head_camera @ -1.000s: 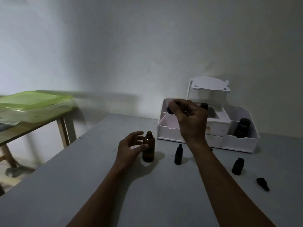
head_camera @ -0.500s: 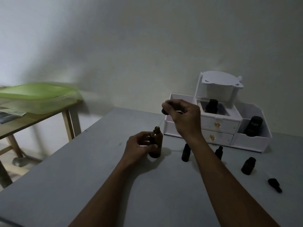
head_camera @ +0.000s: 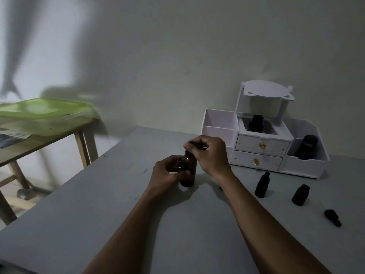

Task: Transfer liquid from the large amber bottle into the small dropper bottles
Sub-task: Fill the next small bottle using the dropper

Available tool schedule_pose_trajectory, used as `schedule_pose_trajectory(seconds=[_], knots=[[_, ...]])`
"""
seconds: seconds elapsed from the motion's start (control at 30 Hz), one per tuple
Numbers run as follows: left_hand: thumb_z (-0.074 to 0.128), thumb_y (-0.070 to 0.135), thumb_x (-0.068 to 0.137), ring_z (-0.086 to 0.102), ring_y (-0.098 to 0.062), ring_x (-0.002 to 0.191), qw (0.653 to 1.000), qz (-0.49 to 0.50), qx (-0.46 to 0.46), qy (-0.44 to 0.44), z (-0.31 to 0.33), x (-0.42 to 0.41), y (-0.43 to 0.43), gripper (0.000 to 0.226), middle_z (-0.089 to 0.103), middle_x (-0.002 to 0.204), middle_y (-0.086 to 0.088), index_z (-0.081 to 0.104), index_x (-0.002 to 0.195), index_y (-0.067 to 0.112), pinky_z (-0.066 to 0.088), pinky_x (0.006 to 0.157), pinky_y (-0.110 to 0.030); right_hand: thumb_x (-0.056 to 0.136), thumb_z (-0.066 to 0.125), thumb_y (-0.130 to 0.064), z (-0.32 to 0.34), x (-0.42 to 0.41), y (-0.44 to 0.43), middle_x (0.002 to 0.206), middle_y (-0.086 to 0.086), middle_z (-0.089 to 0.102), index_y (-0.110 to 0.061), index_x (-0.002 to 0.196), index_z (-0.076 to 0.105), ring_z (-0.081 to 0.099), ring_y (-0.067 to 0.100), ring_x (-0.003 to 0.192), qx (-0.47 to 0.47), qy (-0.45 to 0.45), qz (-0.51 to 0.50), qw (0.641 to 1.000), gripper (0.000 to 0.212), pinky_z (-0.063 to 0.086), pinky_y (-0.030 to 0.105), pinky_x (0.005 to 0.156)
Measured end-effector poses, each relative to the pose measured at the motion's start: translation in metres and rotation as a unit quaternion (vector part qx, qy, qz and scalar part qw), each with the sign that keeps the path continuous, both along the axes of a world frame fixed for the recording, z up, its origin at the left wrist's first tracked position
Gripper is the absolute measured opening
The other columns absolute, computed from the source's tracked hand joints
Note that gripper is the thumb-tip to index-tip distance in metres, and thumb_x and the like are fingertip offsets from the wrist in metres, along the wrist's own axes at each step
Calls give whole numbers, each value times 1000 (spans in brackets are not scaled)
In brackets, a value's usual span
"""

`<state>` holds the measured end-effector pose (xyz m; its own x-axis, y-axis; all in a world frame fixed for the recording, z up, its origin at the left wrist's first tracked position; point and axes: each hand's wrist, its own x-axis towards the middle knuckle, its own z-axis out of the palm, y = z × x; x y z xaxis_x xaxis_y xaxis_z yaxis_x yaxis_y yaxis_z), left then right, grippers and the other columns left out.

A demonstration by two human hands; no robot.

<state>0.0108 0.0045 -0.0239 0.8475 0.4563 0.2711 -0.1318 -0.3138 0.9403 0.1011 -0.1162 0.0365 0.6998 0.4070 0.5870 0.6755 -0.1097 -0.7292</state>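
A large amber bottle (head_camera: 188, 172), round and of smooth brown glass, stands upright near the middle of a matte grey table (head_camera: 98, 214). The left hand (head_camera: 167, 173) is wrapped around its body, gripping it. The right hand (head_camera: 211, 153) is curled above, pinching the dark dropper top (head_camera: 189, 154) at the bottle's neck. To the right stand a capped small dropper bottle (head_camera: 262, 184) and an uncapped small bottle (head_camera: 300, 194), with a loose black dropper cap (head_camera: 332, 214) lying on its side nearby. Behind them, a white box-shaped organizer (head_camera: 260, 144) with two drawers holds a dark bottle (head_camera: 255, 123) in its centre compartment and a black cylindrical container (head_camera: 307, 148) in its right one. At the far left, a translucent green lidded box (head_camera: 45, 111) sits on a wooden side table (head_camera: 39, 143).
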Motion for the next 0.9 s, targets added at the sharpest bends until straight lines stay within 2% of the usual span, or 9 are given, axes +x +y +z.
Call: schedule_pose_trajectory(seconds=[0.13, 0.3, 0.43, 0.5, 0.6, 0.63, 0.77, 0.83, 0.9], knots=[[79, 15, 73, 70, -6, 94, 1000, 1, -7, -6, -1, -1, -1, 40, 75, 100, 8, 73, 110, 30, 59, 82, -32, 83, 77, -18, -2, -1, 6, 73, -6, 72, -11, 81, 78, 65, -4, 68, 3, -19, -12, 1000, 8, 48, 5, 68], [77, 12, 75, 70, -9, 96, 1000, 3, -16, -8, 0, -3, -4, 40, 75, 99, 7, 73, 109, 31, 58, 79, -30, 85, 75, -22, 3, -5, 4, 82, -3, 76, -12, 88, 79, 68, 1, 73, 9, -47, -16, 999, 11, 50, 6, 71], [77, 8, 77, 68, -12, 100, 1000, 2, -18, -13, -1, -4, -7, 43, 74, 102, 7, 71, 113, 31, 53, 73, -20, 85, 76, -25, 34, -5, -5, 82, -1, 77, -10, 91, 78, 71, 6, 75, 51, -50, -9, 997, 16, 58, 21, 76], [80, 15, 77, 66, -13, 104, 1000, 3, -17, -18, 0, -6, -9, 51, 71, 109, 6, 66, 122, 35, 52, 75, -20, 85, 76, -24, 57, -7, -12, 82, 1, 77, -9, 92, 77, 73, 9, 75, 82, -55, -9, 995, 17, 61, 28, 77], [82, 38, 69, 59, -10, 114, 997, 44, 45, -49, 4, -9, -16, 73, 63, 126, 8, 53, 136, 38, 52, 89, -31, 85, 76, -21, 90, -12, -31, 80, 0, 76, -7, 92, 77, 73, 6, 72, 130, -68, -12, 989, 15, 60, 23, 73], [84, 37, 71, 57, -12, 117, 993, 72, 66, -64, 7, -11, -21, 76, 60, 130, 5, 50, 139, 35, 51, 91, -35, 86, 76, -21, 98, -13, -40, 80, 0, 75, -6, 93, 76, 73, 6, 72, 143, -76, -19, 987, 16, 60, 21, 71], [81, 15, 78, 59, -15, 113, 967, 163, 100, -166, 28, -17, -59, 61, 62, 127, 0, 55, 133, 22, 53, 86, -34, 85, 76, -20, 114, -8, -93, 78, 2, 76, -6, 90, 77, 75, 13, 72, 189, -87, -52, 977, 15, 61, 28, 72], [80, 13, 79, 63, -10, 105, 965, 141, 102, -197, 37, -19, -85, 51, 66, 115, 3, 60, 124, 23, 54, 81, -29, 85, 77, -19, 110, -4, -124, 78, 0, 76, -7, 90, 78, 73, 9, 71, 184, -108, -89, 973, 13, 59, 23, 71], [79, 15, 80, 63, -3, 101, 973, 82, 104, -188, 42, -17, -115, 44, 66, 110, 10, 61, 118, 28, 53, 78, -19, 84, 77, -17, 101, 0, -154, 78, -1, 75, -7, 89, 78, 72, 6, 71, 172, -116, -123, 971, 11, 55, 18, 69]])
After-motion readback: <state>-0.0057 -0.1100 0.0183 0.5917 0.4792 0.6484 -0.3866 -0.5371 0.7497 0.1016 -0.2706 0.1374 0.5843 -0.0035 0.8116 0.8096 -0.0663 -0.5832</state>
